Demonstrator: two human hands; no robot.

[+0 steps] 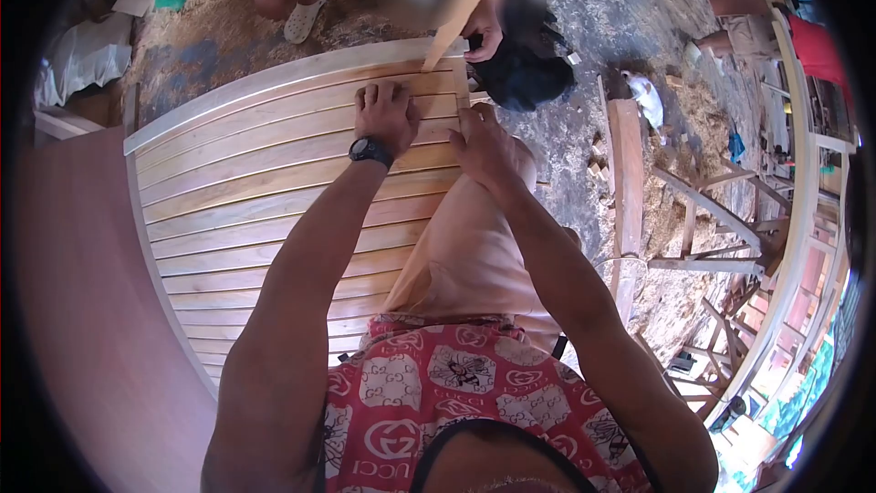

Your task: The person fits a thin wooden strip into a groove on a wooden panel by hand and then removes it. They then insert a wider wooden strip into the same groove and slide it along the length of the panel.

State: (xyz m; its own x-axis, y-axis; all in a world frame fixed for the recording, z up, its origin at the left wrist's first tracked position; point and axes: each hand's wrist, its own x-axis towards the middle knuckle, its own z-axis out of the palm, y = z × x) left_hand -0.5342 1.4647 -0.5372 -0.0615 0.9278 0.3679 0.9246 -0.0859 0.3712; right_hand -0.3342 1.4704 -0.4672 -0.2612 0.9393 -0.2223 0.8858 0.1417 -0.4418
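Note:
A large slatted wooden panel (246, 169) with a pale edge strip lies in front of me and to my left. My left hand (388, 114), with a black watch (370, 152) at the wrist, rests on the slats near the far end, fingers forward and slightly apart. At the panel's right edge, my right hand (482, 141) is closed around the side strip (463, 91). Just beyond, another person's hand (484, 32) is at the far right corner, by a tan, tapering flat piece (461, 18) that stands tilted there.
A reddish-brown board (91, 292) lies at the left. Past the far edge are a person's foot in a light clog (307, 15) and a black object (525, 78). On the right are a long timber (625, 173), wooden trestles (712, 210) and shavings on the floor.

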